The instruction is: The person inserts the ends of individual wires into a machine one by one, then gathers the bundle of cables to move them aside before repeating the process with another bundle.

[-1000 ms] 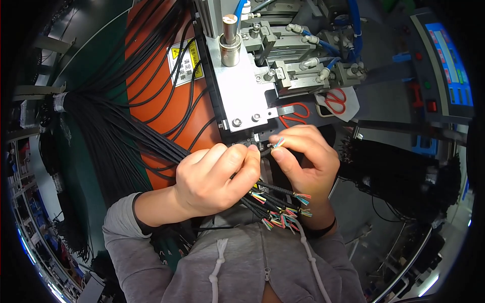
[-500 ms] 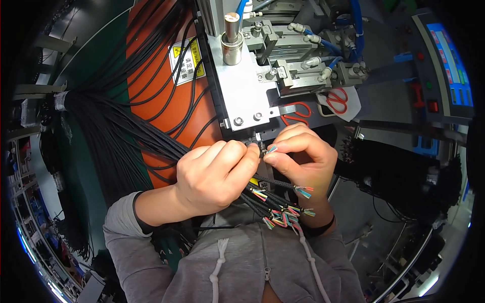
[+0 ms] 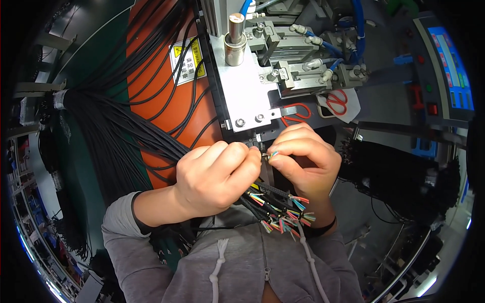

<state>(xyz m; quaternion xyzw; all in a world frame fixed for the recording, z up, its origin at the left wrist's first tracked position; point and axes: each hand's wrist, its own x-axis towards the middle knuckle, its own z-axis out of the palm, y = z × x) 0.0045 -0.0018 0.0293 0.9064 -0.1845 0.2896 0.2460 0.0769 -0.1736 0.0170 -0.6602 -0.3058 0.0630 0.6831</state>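
Note:
Just in front of the machine's silver plate (image 3: 242,91), both hands meet at the end of a black cable. My left hand (image 3: 214,174) is closed round that cable, most of which its fingers hide. Thumb and index finger of my right hand (image 3: 308,159) pinch close to the small coloured wires (image 3: 273,154) that stick out of the cable end. Below the hands hangs a bunch of black braided cables (image 3: 262,202), their stripped ends fanning into red, green, white, yellow and blue wires (image 3: 283,220).
A thick bundle of black cables (image 3: 116,116) lies over an orange-red surface (image 3: 156,108) on the left. Red-handled scissors (image 3: 337,102) lie behind my right hand. Metal clamps with blue air hoses (image 3: 357,35) stand at the back, a lit screen (image 3: 452,65) at far right. More dark cables (image 3: 399,166) hang on the right.
My right hand has shifted slightly right, and the coloured wires at its fingertips look more spread. The hanging cable ends have swayed a little. My left hand stays almost in place.

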